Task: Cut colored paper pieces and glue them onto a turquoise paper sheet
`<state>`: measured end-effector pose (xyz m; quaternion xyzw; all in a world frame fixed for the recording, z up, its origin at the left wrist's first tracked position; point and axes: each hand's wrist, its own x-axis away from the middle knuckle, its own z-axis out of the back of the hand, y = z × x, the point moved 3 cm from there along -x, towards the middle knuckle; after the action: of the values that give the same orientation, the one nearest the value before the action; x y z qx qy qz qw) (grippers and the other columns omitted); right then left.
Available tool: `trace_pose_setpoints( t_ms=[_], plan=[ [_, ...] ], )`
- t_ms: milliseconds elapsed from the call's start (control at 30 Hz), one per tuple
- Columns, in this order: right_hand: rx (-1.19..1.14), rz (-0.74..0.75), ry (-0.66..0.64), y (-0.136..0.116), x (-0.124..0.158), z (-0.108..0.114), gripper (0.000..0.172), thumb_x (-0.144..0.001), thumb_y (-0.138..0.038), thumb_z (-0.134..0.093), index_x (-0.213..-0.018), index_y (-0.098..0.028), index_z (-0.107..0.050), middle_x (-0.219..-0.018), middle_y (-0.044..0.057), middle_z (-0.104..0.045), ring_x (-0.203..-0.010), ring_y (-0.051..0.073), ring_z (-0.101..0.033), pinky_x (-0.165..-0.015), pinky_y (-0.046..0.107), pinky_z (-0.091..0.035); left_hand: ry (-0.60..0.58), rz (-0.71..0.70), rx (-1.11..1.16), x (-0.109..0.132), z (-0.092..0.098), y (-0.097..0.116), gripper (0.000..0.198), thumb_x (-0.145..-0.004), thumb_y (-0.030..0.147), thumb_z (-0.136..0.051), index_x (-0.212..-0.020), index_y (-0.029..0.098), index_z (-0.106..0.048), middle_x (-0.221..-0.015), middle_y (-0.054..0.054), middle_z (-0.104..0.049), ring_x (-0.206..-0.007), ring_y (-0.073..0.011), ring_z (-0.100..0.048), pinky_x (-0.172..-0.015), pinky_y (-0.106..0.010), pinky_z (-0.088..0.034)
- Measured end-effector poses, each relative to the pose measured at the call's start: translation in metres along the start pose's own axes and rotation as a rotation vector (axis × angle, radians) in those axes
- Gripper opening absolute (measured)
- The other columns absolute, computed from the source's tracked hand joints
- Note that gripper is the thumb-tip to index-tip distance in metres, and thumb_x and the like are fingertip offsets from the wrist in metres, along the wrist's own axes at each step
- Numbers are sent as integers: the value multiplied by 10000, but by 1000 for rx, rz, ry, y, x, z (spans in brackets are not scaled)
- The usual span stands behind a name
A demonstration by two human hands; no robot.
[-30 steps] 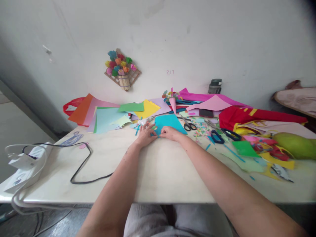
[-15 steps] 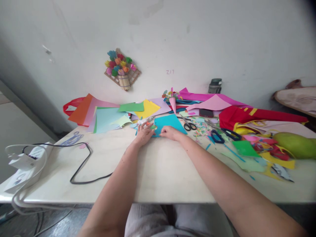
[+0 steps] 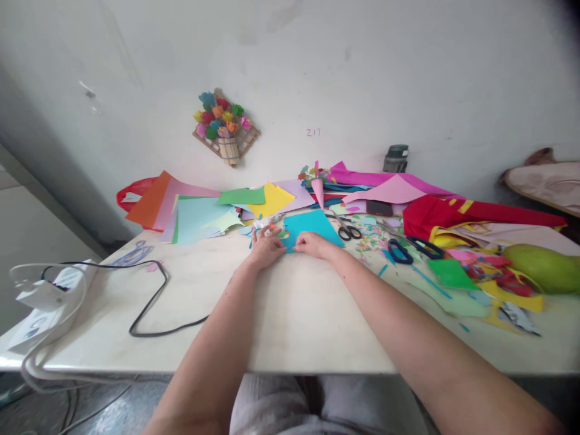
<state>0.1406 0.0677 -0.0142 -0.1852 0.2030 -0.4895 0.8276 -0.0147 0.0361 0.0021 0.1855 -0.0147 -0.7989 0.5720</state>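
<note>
A blue sheet of paper [image 3: 312, 228] lies on the table in front of me. My left hand [image 3: 267, 246] is at its near left corner, fingers partly spread, thumb and fingertips touching the paper's edge. My right hand [image 3: 312, 245] is closed in a pinch at the near edge of the same sheet, a little right of my left hand. Small white and orange paper pieces [image 3: 272, 228] lie just beyond my left fingers. Black-handled scissors [image 3: 348, 232] rest by the sheet's right side.
Coloured sheets [image 3: 199, 219] lie at the back left. To the right are paper scraps [image 3: 371, 241], dark blue-handled scissors [image 3: 400, 251], red material [image 3: 435, 216] and a green fruit [image 3: 544, 266]. A black cable [image 3: 149, 308] and power strip [image 3: 54, 302] occupy the left.
My left hand has shifted slightly right, nearer my right hand, along the blue sheet's near edge. My right hand stays almost in place.
</note>
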Motion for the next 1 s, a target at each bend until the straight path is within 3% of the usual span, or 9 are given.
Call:
trace_pose_setpoints(
  t_ms=[333, 667, 1000],
  plan=[
    [120, 81, 30, -19, 11, 3, 148, -731, -320, -621, -767, -185, -669, -933, 20, -620, -794, 129, -550, -621, 195, -351, -31, -26, -72, -1, -5, 0, 214, -770, 371, -497, -698, 239, -649, -1293, 23, -497, -1298, -260, -242, -1047, -564, 11],
    [161, 78, 3, -25, 11, 3, 129, -787, -265, -558, -769, -174, -648, -950, 39, -618, -800, 136, -555, -616, 205, -351, -16, -50, -1, -1, -5, -2, 166, -732, 375, -531, -715, 265, -654, -1341, 45, -440, -1326, -275, -160, -1028, -573, 86],
    [112, 83, -26, -21, 5, 0, 141, -767, -267, -568, -735, -163, -658, -904, 36, -626, -796, 131, -548, -629, 190, -366, -31, -54, -18, 2, -2, 2, 135, -738, 331, -539, -722, 246, -643, -1371, 28, -402, -1333, -276, -146, -1026, -585, 63]
  ],
)
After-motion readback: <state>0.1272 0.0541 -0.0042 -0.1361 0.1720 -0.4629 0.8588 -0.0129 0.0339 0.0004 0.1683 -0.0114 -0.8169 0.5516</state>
